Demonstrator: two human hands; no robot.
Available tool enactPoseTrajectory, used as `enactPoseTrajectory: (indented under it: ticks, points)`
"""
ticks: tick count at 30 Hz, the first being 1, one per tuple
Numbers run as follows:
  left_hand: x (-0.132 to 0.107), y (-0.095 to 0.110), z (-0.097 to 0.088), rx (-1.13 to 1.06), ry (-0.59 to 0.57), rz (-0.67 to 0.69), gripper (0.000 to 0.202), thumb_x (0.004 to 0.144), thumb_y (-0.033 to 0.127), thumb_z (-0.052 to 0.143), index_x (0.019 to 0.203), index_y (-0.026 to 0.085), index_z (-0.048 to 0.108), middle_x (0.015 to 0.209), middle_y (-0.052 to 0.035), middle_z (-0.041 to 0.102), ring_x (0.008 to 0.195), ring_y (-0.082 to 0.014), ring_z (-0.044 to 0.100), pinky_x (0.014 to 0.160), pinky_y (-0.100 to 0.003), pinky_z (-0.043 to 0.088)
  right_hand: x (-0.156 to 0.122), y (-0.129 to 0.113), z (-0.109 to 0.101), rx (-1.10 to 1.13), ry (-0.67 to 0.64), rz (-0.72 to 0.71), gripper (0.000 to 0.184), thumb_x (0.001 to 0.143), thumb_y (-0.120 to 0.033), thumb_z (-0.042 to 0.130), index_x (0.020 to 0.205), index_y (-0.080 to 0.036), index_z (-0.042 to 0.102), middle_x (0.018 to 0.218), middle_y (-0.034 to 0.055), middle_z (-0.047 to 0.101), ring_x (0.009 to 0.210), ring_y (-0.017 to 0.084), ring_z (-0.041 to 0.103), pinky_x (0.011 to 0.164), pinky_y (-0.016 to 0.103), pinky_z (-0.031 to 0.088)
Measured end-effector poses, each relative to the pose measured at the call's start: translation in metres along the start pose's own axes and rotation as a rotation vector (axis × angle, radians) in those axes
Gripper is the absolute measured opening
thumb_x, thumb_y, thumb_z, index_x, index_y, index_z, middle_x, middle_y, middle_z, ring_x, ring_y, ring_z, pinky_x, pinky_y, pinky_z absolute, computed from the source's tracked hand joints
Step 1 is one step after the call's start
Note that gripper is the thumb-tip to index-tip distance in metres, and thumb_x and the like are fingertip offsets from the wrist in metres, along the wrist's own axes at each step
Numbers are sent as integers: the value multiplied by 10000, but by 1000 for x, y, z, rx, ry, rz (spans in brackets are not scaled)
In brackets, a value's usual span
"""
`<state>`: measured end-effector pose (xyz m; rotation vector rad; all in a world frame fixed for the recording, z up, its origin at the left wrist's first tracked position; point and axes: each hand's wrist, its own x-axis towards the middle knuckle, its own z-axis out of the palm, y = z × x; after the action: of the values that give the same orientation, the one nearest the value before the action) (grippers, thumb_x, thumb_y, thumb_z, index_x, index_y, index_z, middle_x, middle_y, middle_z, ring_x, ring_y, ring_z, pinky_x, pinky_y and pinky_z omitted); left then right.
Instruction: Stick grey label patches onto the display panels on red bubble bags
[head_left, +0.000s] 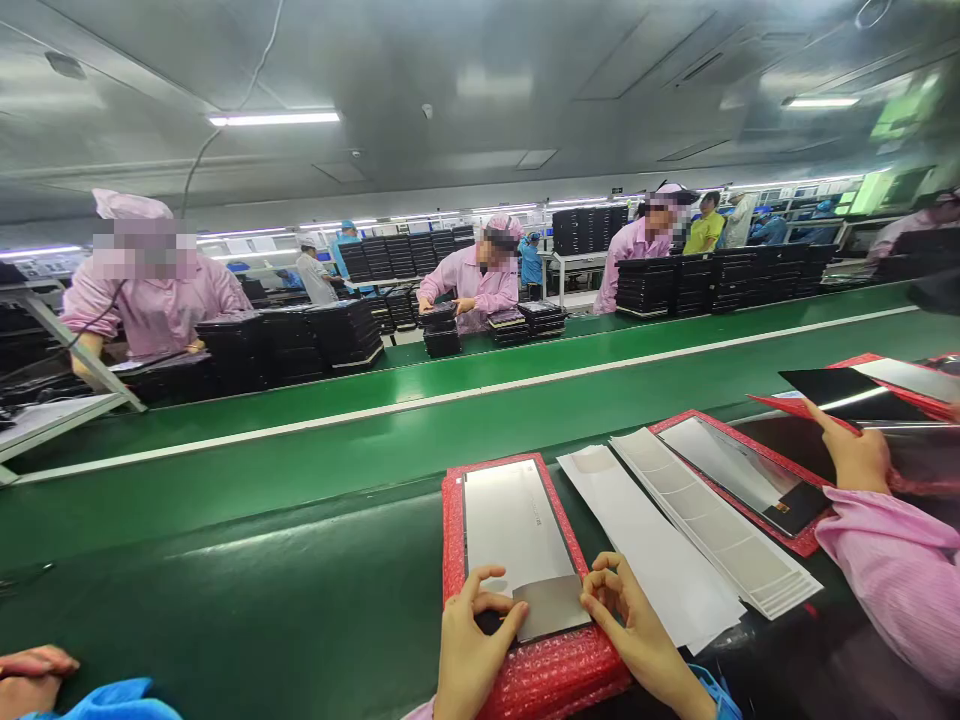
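Observation:
A thin silver-grey panel (517, 525) lies in a red bubble-wrap tray (453, 530) on the dark bench in front of me. My left hand (472, 645) rests at the panel's near left corner, thumb on top of a grey flap (551, 605) at its near end and fingers curled, pinching it. My right hand (634, 625) is at the near right corner with its fingers curled against the flap's edge. Both hands touch the same flap.
White paper sheets (660, 545) and a stack of white strips (720, 530) lie right of the tray. A co-worker's hand (855, 455) in a pink sleeve works another red tray (739, 475) at right. A green conveyor (375, 440) runs across; people and black tray stacks (300, 345) stand beyond. Another person's hand (30, 675) is bottom left.

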<state>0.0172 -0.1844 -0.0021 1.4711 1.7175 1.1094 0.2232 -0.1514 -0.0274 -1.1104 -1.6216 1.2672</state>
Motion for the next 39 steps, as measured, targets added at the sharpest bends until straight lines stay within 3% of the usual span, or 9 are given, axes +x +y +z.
enactPoseTrajectory:
  ticks: [21, 27, 39]
  points:
    - [-3, 2, -1, -12, 54, 66, 350, 684, 388, 640, 988, 227, 573, 638, 17, 700, 703, -185, 661, 767, -318, 500, -2, -5, 1, -37, 4, -23, 182, 870, -357, 420, 982, -240, 336, 802, -20, 483, 706, 110, 473, 705, 255, 406]
    - [-2, 1, 0, 26, 34, 38, 362, 683, 363, 646, 1009, 233, 556, 655, 26, 699, 743, -187, 657, 811, -324, 471, -2, 0, -1, -71, -11, -70, 162, 870, -316, 423, 991, -231, 358, 811, -11, 500, 734, 112, 497, 703, 256, 414]
    - [-1, 1, -5, 48, -27, 64, 376, 705, 306, 627, 1059, 239, 519, 684, 33, 702, 767, -191, 646, 874, -355, 429, 1, -11, -18, -166, -165, -89, 330, 819, -215, 458, 1126, -248, 342, 859, -4, 531, 784, 125, 524, 655, 254, 426]
